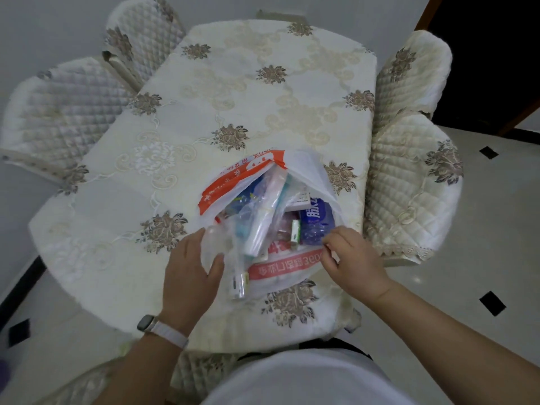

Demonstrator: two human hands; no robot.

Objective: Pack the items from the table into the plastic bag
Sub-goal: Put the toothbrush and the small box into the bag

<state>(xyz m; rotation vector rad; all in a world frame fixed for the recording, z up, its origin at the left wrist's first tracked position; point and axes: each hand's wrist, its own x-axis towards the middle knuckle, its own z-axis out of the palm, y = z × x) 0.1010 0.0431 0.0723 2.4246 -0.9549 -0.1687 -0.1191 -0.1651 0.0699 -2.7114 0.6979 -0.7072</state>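
White shirt [306, 378], left hand [190, 270] gripping clear packet [217, 244], right hand [353, 261] pinching red-lettered plastic bag [280, 270]

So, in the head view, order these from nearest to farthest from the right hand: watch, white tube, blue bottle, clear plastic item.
1. Blue bottle, in the plastic bag, beside the right hand.
2. White tube, mid-bag.
3. Clear plastic item, in the left hand's grip.
4. Watch, on the left wrist.

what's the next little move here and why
Probably the left hand should push the clear pouch deeper into the plastic bag. The pouch's near end sticks out over the rim, which the right hand pinches open.
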